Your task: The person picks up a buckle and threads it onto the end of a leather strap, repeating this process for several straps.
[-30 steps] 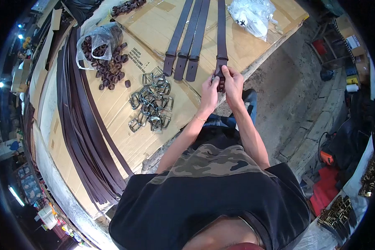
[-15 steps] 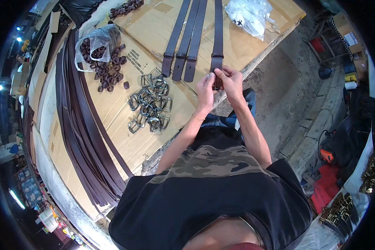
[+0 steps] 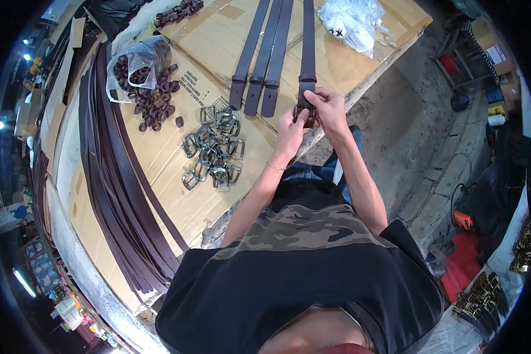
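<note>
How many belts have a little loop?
4: left belt, middle belt and right belt lying together, plus the held belt between left hand and right hand. The strap pile might hide more.

Both bare arms reach forward from black sleeves, the left forearm [image 3: 253,197] and right forearm [image 3: 363,183] angling inward until the hands nearly meet at the near edge of the surface [image 3: 253,154]. The left hand [image 3: 289,131] is closed, its thumb extended along the top and its fingers curled; a thin bracelet [image 3: 276,167] circles that wrist. The right hand [image 3: 329,111] sits slightly farther forward, thumb pressing down and pointing inward, fingers bent, their tips partly hidden.
</note>
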The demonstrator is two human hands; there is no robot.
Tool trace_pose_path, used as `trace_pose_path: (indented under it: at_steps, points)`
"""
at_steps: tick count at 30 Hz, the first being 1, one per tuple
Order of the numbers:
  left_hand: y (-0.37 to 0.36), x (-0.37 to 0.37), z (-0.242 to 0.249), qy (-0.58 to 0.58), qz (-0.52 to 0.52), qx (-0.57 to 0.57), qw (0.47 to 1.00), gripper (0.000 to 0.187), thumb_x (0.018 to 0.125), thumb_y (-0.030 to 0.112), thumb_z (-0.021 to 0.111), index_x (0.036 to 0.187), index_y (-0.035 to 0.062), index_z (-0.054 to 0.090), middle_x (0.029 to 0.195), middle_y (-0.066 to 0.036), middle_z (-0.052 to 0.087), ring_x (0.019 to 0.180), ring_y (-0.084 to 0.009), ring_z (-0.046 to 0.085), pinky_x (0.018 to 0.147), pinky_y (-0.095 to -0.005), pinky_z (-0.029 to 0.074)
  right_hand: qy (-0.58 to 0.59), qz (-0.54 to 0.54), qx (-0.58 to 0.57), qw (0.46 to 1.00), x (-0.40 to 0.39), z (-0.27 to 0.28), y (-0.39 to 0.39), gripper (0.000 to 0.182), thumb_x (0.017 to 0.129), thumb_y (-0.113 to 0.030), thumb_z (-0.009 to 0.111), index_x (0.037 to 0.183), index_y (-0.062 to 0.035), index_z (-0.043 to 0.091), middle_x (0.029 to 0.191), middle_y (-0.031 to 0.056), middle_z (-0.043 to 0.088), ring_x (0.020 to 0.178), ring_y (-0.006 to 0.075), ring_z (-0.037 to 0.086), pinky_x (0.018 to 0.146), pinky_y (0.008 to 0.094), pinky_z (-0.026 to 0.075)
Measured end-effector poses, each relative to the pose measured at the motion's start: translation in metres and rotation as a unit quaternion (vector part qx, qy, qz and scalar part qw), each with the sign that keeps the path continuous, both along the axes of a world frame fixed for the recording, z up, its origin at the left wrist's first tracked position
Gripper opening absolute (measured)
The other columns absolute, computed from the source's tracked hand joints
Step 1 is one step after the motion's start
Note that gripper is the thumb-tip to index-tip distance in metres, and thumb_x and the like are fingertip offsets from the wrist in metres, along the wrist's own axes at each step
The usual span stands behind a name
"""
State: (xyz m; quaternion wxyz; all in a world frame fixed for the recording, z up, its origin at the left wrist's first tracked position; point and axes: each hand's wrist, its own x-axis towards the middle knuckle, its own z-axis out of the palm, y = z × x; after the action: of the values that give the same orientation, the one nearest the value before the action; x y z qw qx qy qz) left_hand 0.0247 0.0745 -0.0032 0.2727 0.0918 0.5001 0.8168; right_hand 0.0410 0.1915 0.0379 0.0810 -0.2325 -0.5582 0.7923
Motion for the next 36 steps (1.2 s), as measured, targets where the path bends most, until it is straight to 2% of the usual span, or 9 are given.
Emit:
trace_pose_path:
  at_steps: [7,14,17,20,22,23,27,30,36]
  points:
    - [-0.010,-0.014,0.017,0.001,0.008,-0.072,0.997,0.024,0.094,0.017,0.057,0.091,-0.0053,0.064,0.081,-0.008,0.067,0.071,-0.0108,0.062,0.066,-0.0243,0.050,0.046,-0.004,-0.020,0.999,0.003,-0.008,-0.009,0.017,0.088,-0.009,0.064,0.095,0.0066,0.064,0.077,0.0063,0.067,0.064,0.0097,0.061,0.056,0.0229,0.051]
    - [-0.011,-0.018,0.012,0.011,0.002,-0.062,0.998,0.025,0.095,0.018,0.054,0.093,-0.0056,0.064,0.082,-0.007,0.067,0.069,-0.0113,0.063,0.064,-0.0244,0.050,0.049,-0.020,-0.057,0.997,0.004,-0.015,-0.013,0.015,0.089,-0.009,0.063,0.092,0.0047,0.066,0.079,0.0058,0.066,0.066,0.0106,0.062,0.061,0.0252,0.053]
    - [-0.014,-0.022,0.010,0.030,-0.010,-0.078,0.996,0.026,0.096,0.019,0.052,0.091,-0.0051,0.063,0.083,-0.008,0.066,0.069,-0.0116,0.063,0.064,-0.0245,0.051,0.024,-0.011,-0.108,0.994,0.006,-0.013,-0.014,0.016,0.089,-0.013,0.064,0.085,0.0022,0.067,0.077,0.0048,0.065,0.062,0.0093,0.059,0.055,0.0226,0.048]
    - [-0.014,-0.018,0.015,0.044,-0.027,-0.095,0.994,0.027,0.097,0.020,0.050,0.093,-0.0048,0.060,0.082,-0.008,0.065,0.069,-0.0118,0.063,0.063,-0.0243,0.051,0.008,0.033,-0.081,0.996,0.007,-0.020,-0.002,0.022,0.092,-0.020,0.062,0.086,0.0007,0.065,0.078,0.0045,0.064,0.061,0.0087,0.055,0.053,0.0218,0.041]
    - [-0.013,-0.013,0.024,0.030,-0.035,-0.090,0.995,0.027,0.097,0.020,0.049,0.094,-0.0047,0.059,0.080,-0.008,0.065,0.069,-0.0118,0.063,0.062,-0.0241,0.051,-0.014,0.011,-0.147,0.989,0.003,-0.013,0.006,0.028,0.093,-0.027,0.060,0.092,0.0008,0.064,0.080,0.0045,0.063,0.066,0.0083,0.053,0.053,0.0231,0.036]
    - [-0.012,-0.011,0.025,0.026,-0.046,-0.088,0.995,0.027,0.098,0.021,0.048,0.097,-0.0045,0.058,0.080,-0.008,0.065,0.068,-0.0118,0.063,0.061,-0.0241,0.051,-0.037,0.044,-0.129,0.990,0.000,-0.013,0.013,0.038,0.096,-0.034,0.052,0.105,0.0018,0.060,0.089,0.0067,0.063,0.076,0.0111,0.055,0.056,0.0243,0.042]
    - [-0.011,-0.007,0.014,0.028,-0.071,-0.098,0.992,0.027,0.100,0.021,0.045,0.100,-0.0031,0.057,0.081,-0.008,0.065,0.066,-0.0126,0.062,0.062,-0.0251,0.051,-0.032,0.031,-0.091,0.995,-0.012,-0.019,0.019,0.031,0.095,-0.027,0.055,0.102,0.0027,0.061,0.088,0.0083,0.064,0.078,0.0169,0.058,0.073,0.0309,0.047]
    - [-0.012,-0.007,0.008,0.024,-0.067,-0.107,0.992,0.026,0.100,0.020,0.044,0.100,-0.0025,0.057,0.082,-0.007,0.064,0.068,-0.0134,0.062,0.064,-0.0265,0.052,-0.050,0.067,-0.058,0.995,-0.012,-0.021,0.020,0.028,0.094,-0.025,0.057,0.099,0.0030,0.061,0.084,0.0078,0.064,0.075,0.0153,0.058,0.075,0.0297,0.047]
    - [-0.017,-0.009,-0.008,0.031,-0.061,-0.118,0.991,0.026,0.100,0.020,0.044,0.100,-0.0025,0.057,0.083,-0.006,0.064,0.066,-0.0126,0.062,0.063,-0.0261,0.052,-0.070,0.160,-0.051,0.983,0.003,-0.018,0.019,0.028,0.095,-0.023,0.055,0.092,0.0033,0.063,0.079,0.0072,0.063,0.064,0.0136,0.056,0.058,0.0284,0.045]
